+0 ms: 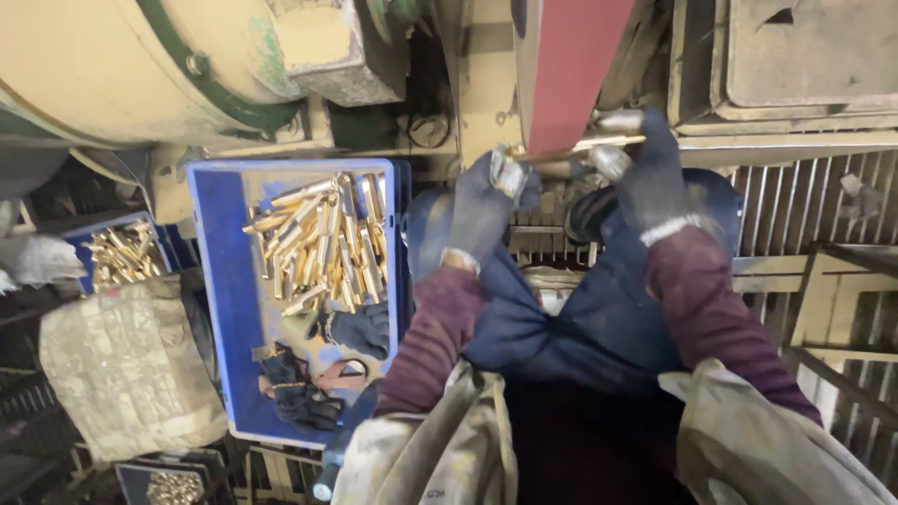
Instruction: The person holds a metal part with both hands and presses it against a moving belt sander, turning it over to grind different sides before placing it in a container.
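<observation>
Both hands wear dark knit gloves and hold one brass rod (582, 146) against the lower end of a red belt (568, 65) that runs up to 12 o'clock. The left hand (486, 201) has its fingers clamped on the rod's near end, at about 9 o'clock from the belt's lower edge. The right hand (650, 173) has its fingers closed over the rod's other end, at 3 o'clock from the belt, with pale worn fingertips (619, 120) showing on top. The rod lies roughly level, slightly raised toward the right hand, touching the belt's bottom edge.

Maroon sleeves (697, 299) run back from both wrists toward 6 o'clock, over dark blue cloth (571, 327) across the lap.

At 9 o'clock from the left hand sits a blue tray (217, 281) heaped with short brass pieces (323, 243) in its upper half. Spare dark gloves (354, 329) lie in its lower half, just below the brass. Farther toward 9 o'clock, a smaller blue bin (84, 227) holds more brass parts (122, 254). A dusty sack (126, 369) lies just below that bin. A large cream drum (122, 65) with a green band fills the area at 10 o'clock. A metal grate (795, 201) lies at 3 o'clock, beside the right hand.
</observation>
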